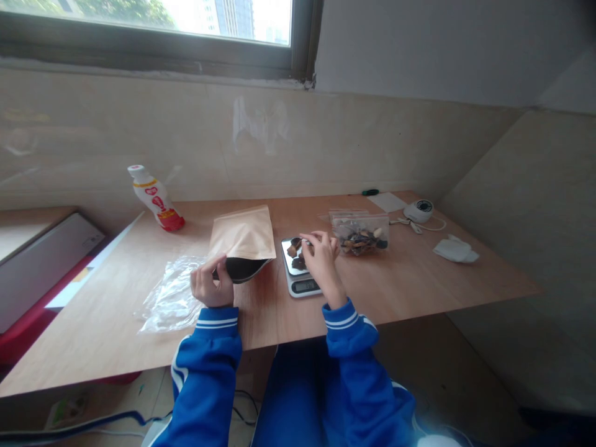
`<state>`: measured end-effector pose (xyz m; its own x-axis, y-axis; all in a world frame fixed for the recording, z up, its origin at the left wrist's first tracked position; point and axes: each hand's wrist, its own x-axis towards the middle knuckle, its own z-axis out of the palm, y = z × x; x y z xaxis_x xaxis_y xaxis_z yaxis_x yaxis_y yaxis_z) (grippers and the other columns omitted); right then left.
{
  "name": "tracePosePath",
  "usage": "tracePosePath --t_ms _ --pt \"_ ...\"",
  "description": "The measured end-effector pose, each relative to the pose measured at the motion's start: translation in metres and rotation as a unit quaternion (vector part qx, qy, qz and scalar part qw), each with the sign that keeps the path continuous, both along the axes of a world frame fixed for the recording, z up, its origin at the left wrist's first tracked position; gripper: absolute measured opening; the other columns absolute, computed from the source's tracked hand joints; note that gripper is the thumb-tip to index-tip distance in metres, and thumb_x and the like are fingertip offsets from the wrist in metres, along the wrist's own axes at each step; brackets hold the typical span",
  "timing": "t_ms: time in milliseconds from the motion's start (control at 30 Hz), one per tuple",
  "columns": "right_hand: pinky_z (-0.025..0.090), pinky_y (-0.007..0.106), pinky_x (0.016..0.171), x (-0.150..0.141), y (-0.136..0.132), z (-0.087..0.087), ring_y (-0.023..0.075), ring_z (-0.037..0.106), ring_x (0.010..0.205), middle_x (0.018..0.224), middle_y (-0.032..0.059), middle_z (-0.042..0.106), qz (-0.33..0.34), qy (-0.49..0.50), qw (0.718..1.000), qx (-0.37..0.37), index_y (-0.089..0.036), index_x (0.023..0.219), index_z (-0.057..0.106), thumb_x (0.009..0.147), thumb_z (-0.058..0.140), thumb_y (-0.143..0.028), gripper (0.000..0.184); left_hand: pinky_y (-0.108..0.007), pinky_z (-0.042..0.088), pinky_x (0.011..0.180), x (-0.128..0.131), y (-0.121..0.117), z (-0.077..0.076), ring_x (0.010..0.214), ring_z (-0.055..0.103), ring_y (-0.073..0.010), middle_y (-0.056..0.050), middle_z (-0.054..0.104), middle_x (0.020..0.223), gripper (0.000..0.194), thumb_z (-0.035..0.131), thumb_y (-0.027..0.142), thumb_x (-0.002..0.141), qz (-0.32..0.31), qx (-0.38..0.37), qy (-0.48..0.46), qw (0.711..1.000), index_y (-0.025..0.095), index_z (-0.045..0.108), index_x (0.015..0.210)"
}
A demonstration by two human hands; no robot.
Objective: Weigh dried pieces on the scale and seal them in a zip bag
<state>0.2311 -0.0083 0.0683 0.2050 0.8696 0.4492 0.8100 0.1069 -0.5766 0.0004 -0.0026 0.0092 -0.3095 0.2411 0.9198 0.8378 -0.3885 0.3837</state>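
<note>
My left hand (pixel 213 282) is closed on the edge of a kraft paper pouch (pixel 244 233). The pouch lies on the table with its dark, open mouth towards me. My right hand (pixel 321 257) is over a small digital kitchen scale (pixel 293 285), thumb and fingers pinched at a dried brown piece, partly hidden by the fingers. More dried brown pieces (pixel 294 248), like mushroom or herb slices, lie on the scale's plate. Just right of the scale stands a clear zip bag (pixel 365 234) full of similar dark and pale pieces.
A crumpled clear plastic bag (pixel 172 298) lies left of the pouch. Behind it stands a white and red bottle (pixel 157 200). On the right are a white dome camera (pixel 419 211) with its cable, a crumpled tissue (pixel 456 249), white paper (pixel 387 202) and a dark green-handled tool (pixel 370 192).
</note>
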Motion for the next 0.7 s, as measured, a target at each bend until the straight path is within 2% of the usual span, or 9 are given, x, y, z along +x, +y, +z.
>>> tracePosePath --t_ms 100,200,333,400,467,533,600,700 --pt "0.033 0.042 0.095 0.012 -0.011 0.005 0.0246 0.048 0.102 0.104 0.0089 0.061 -0.018 0.054 0.997 0.055 -0.023 0.098 0.071 0.090 0.046 -0.022 0.027 -0.030 0.045 0.072 0.000 0.003 0.000 0.072 0.060 -0.0175 -0.005 0.072 0.083 0.013 0.057 0.025 0.087 -0.015 -0.065 0.015 0.998 0.020 0.069 0.091" --pt "0.034 0.041 0.095 0.029 -0.025 0.003 0.0233 0.052 0.099 0.099 0.0084 0.065 -0.042 0.093 0.992 0.079 -0.021 0.094 0.070 0.089 0.043 -0.024 0.028 -0.030 0.045 0.077 0.000 0.005 0.000 0.079 0.061 -0.0183 -0.005 0.072 0.088 0.020 0.051 0.031 0.091 -0.032 -0.167 0.038 0.985 0.020 0.068 0.092" --pt "0.037 0.042 0.092 0.056 -0.045 -0.011 0.0243 0.057 0.096 0.096 0.0094 0.069 -0.085 0.129 0.985 0.078 -0.020 0.090 0.070 0.086 0.043 -0.029 0.029 -0.035 0.042 0.088 0.000 0.008 -0.003 0.087 0.061 -0.0212 -0.003 0.071 0.093 0.020 0.050 0.034 0.089 -0.061 -0.299 0.088 0.948 0.023 0.067 0.091" --pt "0.040 0.042 0.089 0.069 -0.055 -0.019 0.0246 0.058 0.092 0.094 0.0099 0.070 -0.099 0.146 0.981 0.077 -0.019 0.089 0.070 0.084 0.043 -0.031 0.030 -0.038 0.039 0.094 0.002 0.008 -0.002 0.092 0.061 -0.0220 -0.003 0.070 0.099 0.018 0.051 0.033 0.088 -0.093 -0.335 0.113 0.931 0.024 0.066 0.091" --pt "0.042 0.041 0.085 0.081 -0.063 -0.025 0.0245 0.059 0.088 0.093 0.0107 0.070 -0.111 0.164 0.978 0.068 -0.018 0.088 0.069 0.083 0.043 -0.033 0.030 -0.038 0.039 0.095 0.003 0.008 0.001 0.096 0.060 -0.0224 -0.004 0.069 0.102 0.019 0.049 0.031 0.088 -0.100 -0.343 0.105 0.928 0.024 0.065 0.093" --pt "0.043 0.041 0.082 0.091 -0.068 -0.028 0.0247 0.060 0.086 0.094 0.0117 0.070 -0.119 0.181 0.975 0.055 -0.017 0.089 0.069 0.083 0.043 -0.036 0.032 -0.040 0.040 0.092 0.004 0.006 0.005 0.097 0.060 -0.0240 -0.007 0.069 0.100 0.022 0.045 0.027 0.087 -0.052 -0.344 0.059 0.936 0.021 0.065 0.095" --pt "0.044 0.040 0.081 0.099 -0.071 -0.029 0.0253 0.060 0.087 0.097 0.0127 0.070 -0.128 0.192 0.972 0.048 -0.017 0.091 0.069 0.083 0.043 -0.037 0.034 -0.046 0.041 0.089 0.002 0.005 0.008 0.100 0.058 -0.0280 -0.011 0.067 0.099 0.026 0.042 0.021 0.085 0.048 -0.357 -0.008 0.933 0.018 0.065 0.097" --pt "0.045 0.040 0.080 0.106 -0.073 -0.030 0.0256 0.060 0.089 0.099 0.0133 0.069 -0.136 0.202 0.969 0.042 -0.016 0.092 0.068 0.083 0.043 -0.038 0.034 -0.059 0.037 0.083 -0.002 0.001 0.007 0.108 0.054 -0.0382 -0.019 0.064 0.106 0.028 0.044 0.017 0.079 0.175 -0.393 -0.083 0.899 0.012 0.062 0.099"
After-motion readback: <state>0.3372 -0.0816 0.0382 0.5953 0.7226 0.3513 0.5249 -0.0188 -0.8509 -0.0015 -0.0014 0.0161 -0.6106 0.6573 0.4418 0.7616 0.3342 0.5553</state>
